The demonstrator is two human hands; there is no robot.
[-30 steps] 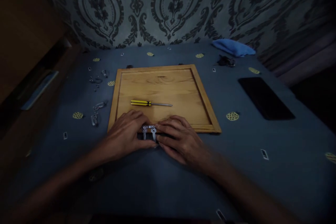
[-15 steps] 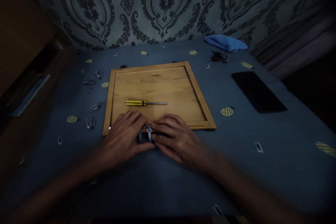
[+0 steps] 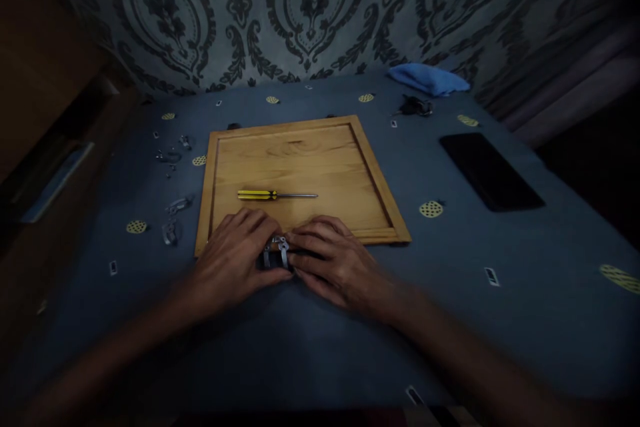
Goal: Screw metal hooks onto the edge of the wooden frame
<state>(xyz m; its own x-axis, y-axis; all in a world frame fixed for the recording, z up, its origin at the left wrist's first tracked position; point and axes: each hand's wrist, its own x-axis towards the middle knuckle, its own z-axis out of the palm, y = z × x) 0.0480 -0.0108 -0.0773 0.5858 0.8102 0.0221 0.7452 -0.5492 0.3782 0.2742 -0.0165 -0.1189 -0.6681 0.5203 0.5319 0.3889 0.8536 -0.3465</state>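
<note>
Both hands meet at the front edge of a framed wooden board (image 3: 295, 160). Between them is a small metal part (image 3: 283, 252) with curved light-grey arms. My left hand (image 3: 237, 250) grips it from the left, thumb stretched along its near side. From the right, my right hand (image 3: 340, 263) holds the same part with its fingers bent together. The fingers hide much of the part. A yellow and black screwdriver (image 3: 257, 195) lies on the board beyond the hands, its shaft pointing right.
Several small metal pieces (image 3: 170, 232) lie left of the board on the blue patterned cloth (image 3: 500, 333). A black flat object (image 3: 490, 171) lies to the right. At the back right are a blue cloth (image 3: 429, 79) and a small dark object (image 3: 416, 106).
The whole view has shifted slightly. Both hands keep nearly the same pose around the metal part, of which a little more shows between the fingers.
</note>
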